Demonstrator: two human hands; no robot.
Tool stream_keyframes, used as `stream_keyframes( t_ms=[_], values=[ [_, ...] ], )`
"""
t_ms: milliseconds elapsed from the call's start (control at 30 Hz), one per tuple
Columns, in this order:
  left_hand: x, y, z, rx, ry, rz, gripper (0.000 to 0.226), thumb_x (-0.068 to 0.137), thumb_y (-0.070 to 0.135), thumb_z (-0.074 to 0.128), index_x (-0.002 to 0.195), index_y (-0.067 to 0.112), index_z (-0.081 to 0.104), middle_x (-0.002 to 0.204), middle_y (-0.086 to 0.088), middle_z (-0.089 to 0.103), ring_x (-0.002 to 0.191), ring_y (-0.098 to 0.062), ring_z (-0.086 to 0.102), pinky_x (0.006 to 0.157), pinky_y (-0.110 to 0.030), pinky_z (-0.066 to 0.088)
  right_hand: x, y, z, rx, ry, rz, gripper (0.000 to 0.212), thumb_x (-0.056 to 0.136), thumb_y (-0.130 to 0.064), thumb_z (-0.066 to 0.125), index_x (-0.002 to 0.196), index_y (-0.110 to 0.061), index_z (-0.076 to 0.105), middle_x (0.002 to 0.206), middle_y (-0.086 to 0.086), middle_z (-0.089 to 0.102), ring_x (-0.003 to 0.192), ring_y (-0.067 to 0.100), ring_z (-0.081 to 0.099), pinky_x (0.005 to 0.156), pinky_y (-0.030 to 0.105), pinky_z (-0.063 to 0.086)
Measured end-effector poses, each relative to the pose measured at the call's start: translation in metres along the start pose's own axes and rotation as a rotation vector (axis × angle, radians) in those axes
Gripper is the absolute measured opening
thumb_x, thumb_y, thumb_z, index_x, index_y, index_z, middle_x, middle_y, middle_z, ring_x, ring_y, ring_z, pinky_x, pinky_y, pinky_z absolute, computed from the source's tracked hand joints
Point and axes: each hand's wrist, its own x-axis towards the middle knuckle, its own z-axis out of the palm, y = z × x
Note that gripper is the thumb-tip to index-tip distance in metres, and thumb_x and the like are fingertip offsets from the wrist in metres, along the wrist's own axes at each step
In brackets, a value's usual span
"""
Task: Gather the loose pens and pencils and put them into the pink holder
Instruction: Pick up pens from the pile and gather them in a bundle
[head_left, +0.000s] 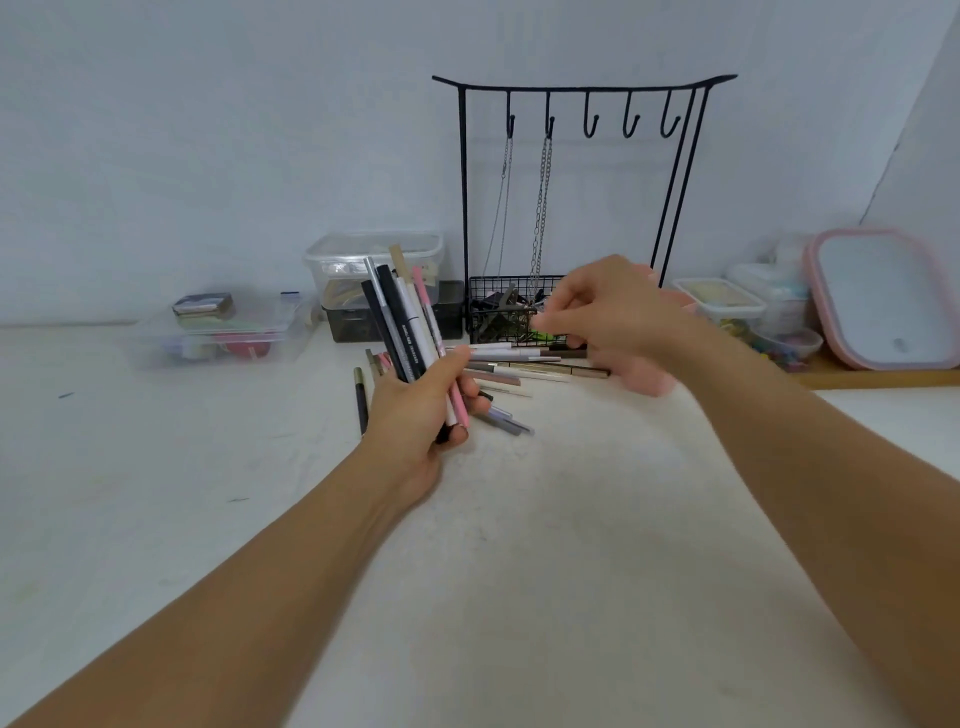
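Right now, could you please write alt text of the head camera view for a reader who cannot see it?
The left hand grips a bundle of pens above a white table. The right hand, blurred, reaches over loose pens lying before a black wire rack with chains.

Matt black wire rack (571, 104), clear glossy plastic boxes (374, 260), smooth white tabletop (545, 545).

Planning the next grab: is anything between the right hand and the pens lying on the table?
Nothing visible. The right hand hovers just above the loose pens on the table, with only open air between. The left hand with its bundle stays off to the side.
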Motion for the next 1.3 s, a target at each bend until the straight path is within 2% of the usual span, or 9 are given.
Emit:
stream_keyframes(
  t_ms=[67, 167, 267, 433, 567, 733, 867, 1033, 1300],
  values=[
    [-0.001, 0.001, 0.001, -0.022, -0.012, -0.028, 0.02, 0.096, 0.027, 0.07, 0.085, 0.011, 0.063, 0.058, -0.002, 0.062, 0.054, -0.014, 0.064, 0.037, -0.019, 0.041, 0.007, 0.013, -0.016, -0.109, 0.065, 0.022, 0.016, 0.082, -0.027, 0.082, 0.079, -0.014, 0.072, 0.065, -0.004, 0.068, 0.054, 0.006, 0.062, 0.054, 0.019, 0.045],
    [-0.001, 0.001, 0.003, -0.03, -0.032, -0.028, 0.02, 0.096, 0.026, 0.069, 0.087, 0.013, 0.057, 0.054, 0.0, 0.054, 0.047, -0.012, 0.051, 0.038, -0.02, 0.035, 0.009, 0.022, -0.016, -0.182, -0.127, 0.067, 0.007, 0.086, -0.014, 0.078, 0.083, -0.011, 0.073, 0.073, 0.003, 0.072, 0.054, 0.01, 0.067, 0.047, 0.021, 0.049],
    [0.001, 0.0, 0.002, -0.013, -0.032, -0.013, 0.021, 0.095, 0.028, 0.07, 0.086, 0.017, 0.054, 0.054, 0.003, 0.048, 0.046, -0.01, 0.041, 0.036, -0.018, 0.026, 0.012, 0.029, 0.008, -0.354, -0.14, -0.021, 0.003, 0.089, -0.007, 0.073, 0.09, -0.005, 0.072, 0.075, 0.004, 0.069, 0.056, 0.015, 0.067, 0.045, 0.022, 0.049],
    [0.001, 0.002, 0.001, 0.002, -0.027, -0.02, 0.027, 0.093, 0.032, 0.072, 0.08, 0.022, 0.051, 0.052, 0.006, 0.041, 0.045, -0.008, 0.033, 0.035, -0.016, 0.018, 0.019, 0.054, 0.046, -0.634, -0.025, -0.125, 0.009, 0.087, -0.012, 0.069, 0.086, -0.004, 0.073, 0.086, 0.015, 0.071, 0.084, 0.032, 0.066, 0.074, 0.039, 0.056],
    [0.003, 0.002, 0.001, 0.0, -0.017, -0.043, 0.028, 0.092, 0.034, 0.072, 0.082, 0.02, 0.05, 0.052, 0.006, 0.043, 0.047, -0.008, 0.034, 0.035, -0.016, 0.02, 0.016, 0.059, 0.046, -0.521, -0.064, -0.089, 0.009, 0.088, -0.017, 0.073, 0.079, -0.016, 0.073, 0.082, 0.002, 0.072, 0.078, 0.02, 0.064, 0.068, 0.028, 0.048],
    [0.003, -0.002, -0.001, 0.01, -0.014, -0.054, 0.033, 0.089, 0.036, 0.076, 0.094, 0.015, 0.051, 0.053, 0.004, 0.046, 0.044, -0.008, 0.038, 0.033, -0.018, 0.026, 0.018, 0.05, 0.026, -0.223, -0.115, 0.031, 0.012, 0.093, -0.007, 0.067, 0.089, 0.002, 0.072, 0.068, 0.005, 0.065, 0.055, 0.012, 0.059, 0.044, 0.014, 0.042],
    [0.002, -0.002, 0.0, 0.003, -0.036, -0.065, 0.036, 0.087, 0.038, 0.076, 0.099, 0.01, 0.058, 0.054, 0.003, 0.049, 0.044, -0.008, 0.041, 0.033, -0.018, 0.027, 0.013, 0.031, 0.022, 0.192, -0.16, 0.145, 0.011, 0.097, -0.011, 0.064, 0.093, -0.001, 0.07, 0.075, 0.007, 0.064, 0.065, 0.013, 0.061, 0.053, 0.019, 0.05],
    [0.002, 0.0, 0.001, -0.036, -0.038, -0.014, 0.029, 0.085, 0.038, 0.076, 0.081, 0.016, 0.058, 0.055, 0.003, 0.049, 0.042, -0.007, 0.042, 0.032, -0.017, 0.027, 0.0, -0.003, 0.029, 0.743, -0.472, 0.137, 0.011, 0.1, -0.009, 0.058, 0.096, -0.009, 0.068, 0.082, 0.002, 0.064, 0.07, 0.01, 0.062, 0.062, 0.02, 0.054],
    [0.0, 0.003, -0.001, -0.072, 0.002, 0.036, 0.046, 0.063, 0.049, 0.08, 0.074, 0.009, 0.06, 0.055, -0.001, 0.046, 0.042, -0.008, 0.041, 0.033, -0.016, 0.025, -0.013, -0.015, 0.055, 0.62, -0.68, 0.018, 0.013, 0.1, -0.013, 0.059, 0.105, -0.003, 0.066, 0.092, 0.011, 0.07, 0.076, 0.012, 0.063, 0.071, 0.02, 0.053]
  ],
)
